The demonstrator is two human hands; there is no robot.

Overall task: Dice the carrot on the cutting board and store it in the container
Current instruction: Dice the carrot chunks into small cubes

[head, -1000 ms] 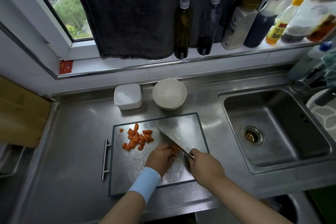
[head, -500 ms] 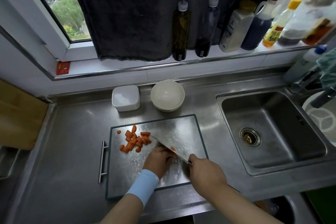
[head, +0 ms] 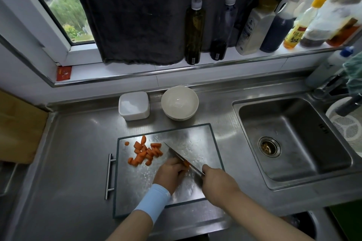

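A steel cutting board point(head: 197, 141) with a bar handle on its left lies on the counter. Several orange carrot pieces point(head: 146, 152) are piled on its upper left. My left hand point(head: 170, 174), with a light blue wristband, pins a small carrot piece point(head: 186, 163) to the board; only its orange tip shows beside the blade. My right hand point(head: 217, 182) grips the handle of a knife point(head: 180, 157), whose blade runs up and left against my left fingers. A white lidded container point(head: 134, 105) stands behind the board.
A white bowl point(head: 179, 102) sits next to the container. The steel sink point(head: 290, 143) lies to the right, with a white strainer point(head: 346, 123) at its far edge. Bottles point(head: 195, 29) line the window sill. A wooden board point(head: 17, 127) leans at the left.
The knife blade has shifted a little along the carrot piece under my left hand. The pile of cut pieces stays where it was.
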